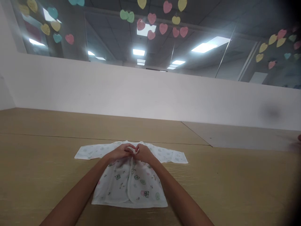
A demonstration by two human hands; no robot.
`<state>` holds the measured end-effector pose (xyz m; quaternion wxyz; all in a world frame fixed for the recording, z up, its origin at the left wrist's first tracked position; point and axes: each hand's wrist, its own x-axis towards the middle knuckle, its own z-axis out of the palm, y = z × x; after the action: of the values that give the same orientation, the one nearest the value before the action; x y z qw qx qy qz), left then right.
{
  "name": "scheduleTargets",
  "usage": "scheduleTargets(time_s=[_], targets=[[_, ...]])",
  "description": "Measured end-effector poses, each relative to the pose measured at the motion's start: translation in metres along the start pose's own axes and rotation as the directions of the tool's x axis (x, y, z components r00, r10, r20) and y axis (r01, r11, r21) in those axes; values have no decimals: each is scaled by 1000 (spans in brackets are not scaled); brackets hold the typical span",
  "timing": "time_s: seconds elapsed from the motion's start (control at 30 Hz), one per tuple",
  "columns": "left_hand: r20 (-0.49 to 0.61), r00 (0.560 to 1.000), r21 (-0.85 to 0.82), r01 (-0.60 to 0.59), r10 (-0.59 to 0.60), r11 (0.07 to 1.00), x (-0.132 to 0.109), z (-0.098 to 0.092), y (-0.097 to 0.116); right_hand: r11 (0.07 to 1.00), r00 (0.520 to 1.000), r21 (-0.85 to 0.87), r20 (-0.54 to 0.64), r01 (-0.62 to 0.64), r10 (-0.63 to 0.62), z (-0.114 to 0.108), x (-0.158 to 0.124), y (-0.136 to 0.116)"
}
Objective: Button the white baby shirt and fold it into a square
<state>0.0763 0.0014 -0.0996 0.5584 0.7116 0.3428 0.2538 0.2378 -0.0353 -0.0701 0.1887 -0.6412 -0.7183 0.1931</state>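
Note:
A small white shirt (148, 186) printed with little animal figures lies spread on the wooden table, its sleeves stretched out to both sides and its hem toward me. Near the top of its front opening, my left hand (122, 151) pinches the fabric with bent fingers. My right hand (143, 153) meets it there, fingers also closed on the cloth edge. The fingertips of both hands nearly touch, and the fabric is slightly raised between them. Whatever small part of the shirt is between the fingertips is hidden.
The wooden table (47, 179) reaches back to a white wall (141, 94). Above it is a glass pane with heart-shaped paper notes (167, 7). A grey panel (240, 138) lies at the back right. Part of another person's hand (299, 137) shows at the right edge.

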Motion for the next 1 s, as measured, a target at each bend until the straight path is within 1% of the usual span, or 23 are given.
scheduleTargets(time_s=[0.03, 0.1, 0.2, 0.33, 0.4, 0.47, 0.57, 0.63, 0.7, 0.8, 0.87, 1.0], targets=[[1, 1000, 21, 25, -25, 999, 0, 1, 2, 1000, 999, -19, 34, -14, 15, -2, -1, -1], [2, 997, 85, 81, -82, 993, 1, 1, 7, 998, 987, -59, 155, -24, 33, -7, -5, -5], [44, 987, 177, 147, -157, 973, 2, 0, 14, 995, 945, -102, 326, 5, 29, -14, -12, -13], [185, 953, 277, 183, -239, 943, -3, -4, 26, 998, 893, -53, 450, 37, -10, -15, -16, -19], [213, 940, 327, 187, -266, 926, -7, -3, 33, 999, 863, -19, 505, 38, -23, -13, -17, -19], [218, 930, 385, 196, -295, 902, -10, 0, 40, 998, 849, -23, 527, 53, -33, -10, -18, -19], [238, 916, 467, 184, -323, 865, -11, 6, 47, 993, 868, -71, 494, 91, -44, -8, -19, -19], [243, 918, 498, 160, -314, 852, -10, 10, 48, 992, 872, -81, 487, 98, -46, -9, -19, -20], [243, 924, 513, 135, -294, 848, -9, 13, 47, 993, 858, -70, 511, 94, -45, -10, -19, -20], [228, 940, 533, 98, -255, 840, -8, 14, 45, 996, 835, -50, 549, 76, -37, -11, -18, -19], [228, 946, 541, 73, -229, 838, -8, 15, 46, 998, 830, -24, 557, 54, -31, -11, -18, -18], [234, 946, 562, 56, -223, 825, -11, 18, 53, 1000, 818, 21, 575, -10, -4, -9, -16, -13]])
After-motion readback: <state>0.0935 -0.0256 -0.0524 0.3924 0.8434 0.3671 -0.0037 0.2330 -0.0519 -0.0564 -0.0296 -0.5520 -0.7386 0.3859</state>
